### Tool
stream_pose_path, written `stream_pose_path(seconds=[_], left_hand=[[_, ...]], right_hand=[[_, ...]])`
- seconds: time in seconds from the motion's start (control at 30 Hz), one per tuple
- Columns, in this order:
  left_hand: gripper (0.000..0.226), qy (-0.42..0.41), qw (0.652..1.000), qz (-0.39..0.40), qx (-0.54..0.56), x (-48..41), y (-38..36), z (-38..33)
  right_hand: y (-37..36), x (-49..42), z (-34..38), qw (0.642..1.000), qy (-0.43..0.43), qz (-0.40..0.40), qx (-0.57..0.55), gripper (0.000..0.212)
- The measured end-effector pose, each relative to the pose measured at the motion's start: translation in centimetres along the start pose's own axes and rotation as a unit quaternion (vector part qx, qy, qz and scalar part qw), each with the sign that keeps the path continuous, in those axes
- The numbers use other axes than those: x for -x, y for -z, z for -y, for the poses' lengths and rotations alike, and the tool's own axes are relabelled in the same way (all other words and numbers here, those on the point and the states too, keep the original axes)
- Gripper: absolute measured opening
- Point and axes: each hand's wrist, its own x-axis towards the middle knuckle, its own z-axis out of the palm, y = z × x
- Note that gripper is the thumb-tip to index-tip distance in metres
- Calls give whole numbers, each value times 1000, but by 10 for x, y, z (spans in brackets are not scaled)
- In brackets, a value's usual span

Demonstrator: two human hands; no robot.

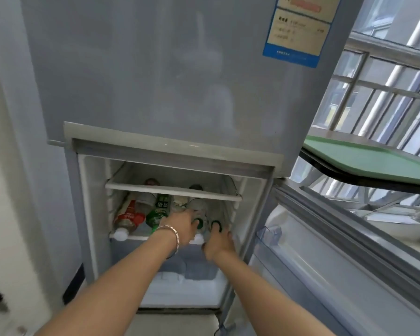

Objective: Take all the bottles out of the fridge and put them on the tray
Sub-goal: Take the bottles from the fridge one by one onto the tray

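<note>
The fridge's lower compartment is open. Several bottles lie on its wire shelf, caps toward me: a red-label bottle at the left, a green-label bottle beside it, then clear bottles with green caps. My left hand, a bracelet on its wrist, wraps around the neck of a clear green-capped bottle. My right hand curls under the dark green cap of the rightmost bottle. A white cap shows below my left hand. The green tray lies on a table to the right.
The lower fridge door hangs open to the right, with a clear door bin. A glass shelf above carries two more bottle tops. A window with railings is behind the tray. A wall stands at the left.
</note>
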Motion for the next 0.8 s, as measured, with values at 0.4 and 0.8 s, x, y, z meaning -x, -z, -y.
stream_pose_path(seconds=[0.4,0.8], left_hand=[[37,1,1000,12,8,-9,-1,18],[34,7,999,16,30,-13,-15,23]], right_hand=[[-25,-75,9,995,-37,58,76,82],[-36,-63,3,971,38,-135,192,35]])
